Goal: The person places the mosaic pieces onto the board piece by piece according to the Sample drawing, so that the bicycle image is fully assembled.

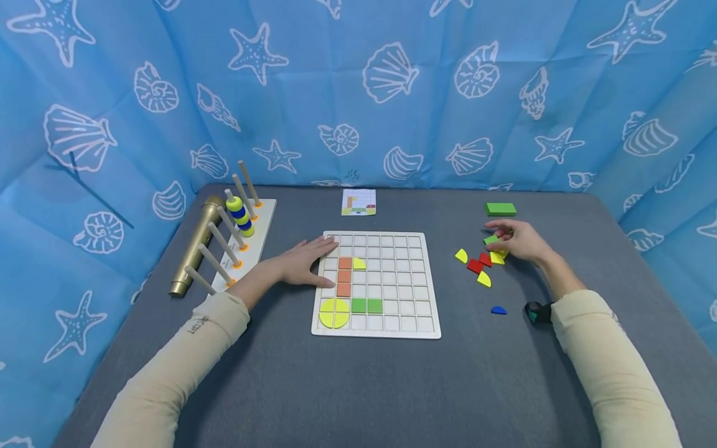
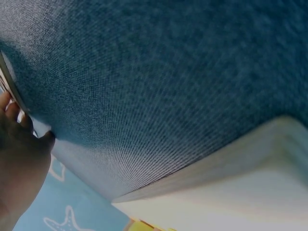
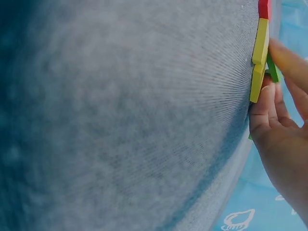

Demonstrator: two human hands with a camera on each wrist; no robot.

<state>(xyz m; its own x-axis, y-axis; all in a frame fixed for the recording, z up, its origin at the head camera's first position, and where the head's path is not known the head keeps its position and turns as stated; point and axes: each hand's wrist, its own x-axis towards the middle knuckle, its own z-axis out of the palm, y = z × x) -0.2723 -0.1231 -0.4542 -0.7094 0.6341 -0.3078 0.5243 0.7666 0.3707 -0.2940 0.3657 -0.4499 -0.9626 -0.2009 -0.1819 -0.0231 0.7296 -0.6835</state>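
A white grid board [image 1: 375, 285] lies in the middle of the table. On it are orange squares [image 1: 344, 276], green squares [image 1: 366, 305], a yellow circle of quarter pieces [image 1: 334, 313] and a single yellow quarter piece [image 1: 359, 264]. My left hand [image 1: 302, 262] rests on the board's left edge, fingers extended and thumb apart. To the right, my right hand [image 1: 518, 241] pinches a green tile [image 1: 490, 239] between thumb and fingers. The right wrist view shows that green tile [image 3: 273, 70] tilted beside yellow pieces [image 3: 260, 43]. Red tiles [image 1: 475, 266] and more yellow quarter pieces [image 1: 484, 279] lie close by.
A green block [image 1: 500, 209] lies beyond the right hand, a blue piece [image 1: 498, 310] nearer me. A printed card [image 1: 358, 202] lies behind the board. At left stand a peg rack [image 1: 261, 231] with stacked rings [image 1: 240, 216] and a brass-coloured tube [image 1: 196, 247].
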